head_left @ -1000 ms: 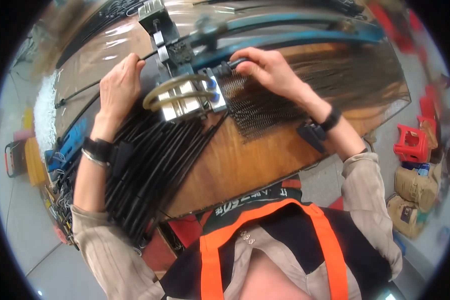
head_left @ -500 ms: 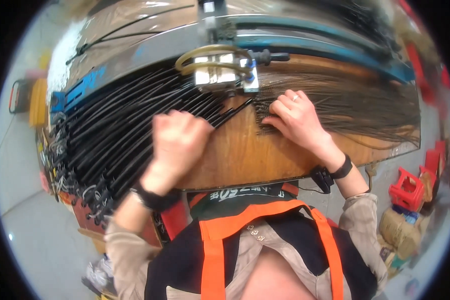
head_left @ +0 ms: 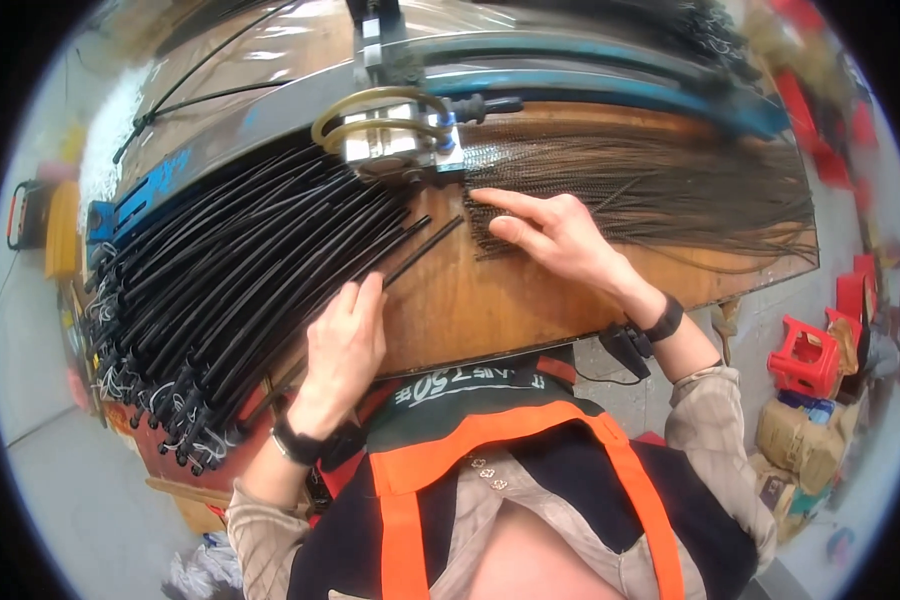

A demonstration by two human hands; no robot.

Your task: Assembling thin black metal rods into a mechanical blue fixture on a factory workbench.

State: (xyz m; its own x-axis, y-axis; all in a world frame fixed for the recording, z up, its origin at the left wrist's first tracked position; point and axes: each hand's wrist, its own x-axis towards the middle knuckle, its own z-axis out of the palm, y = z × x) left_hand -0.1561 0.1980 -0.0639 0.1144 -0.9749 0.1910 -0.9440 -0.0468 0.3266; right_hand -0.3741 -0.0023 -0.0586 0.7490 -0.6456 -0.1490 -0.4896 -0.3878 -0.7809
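Near table edge (head_left: 480, 353), left grip (head_left: 345, 332) pinching black tube (head_left: 425, 249) — farther in, right grip (head_left: 570, 238) spread, wood (head_left: 455, 300) between

The wooden tabletop (head_left: 455, 305) looks glossy, the black rods (head_left: 240, 270) smooth plastic, the block (head_left: 375, 150) shiny metal.

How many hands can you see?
2. The left hand is at a black rod; the right hand is by the ends of thin dark strands. No hand seems hidden.
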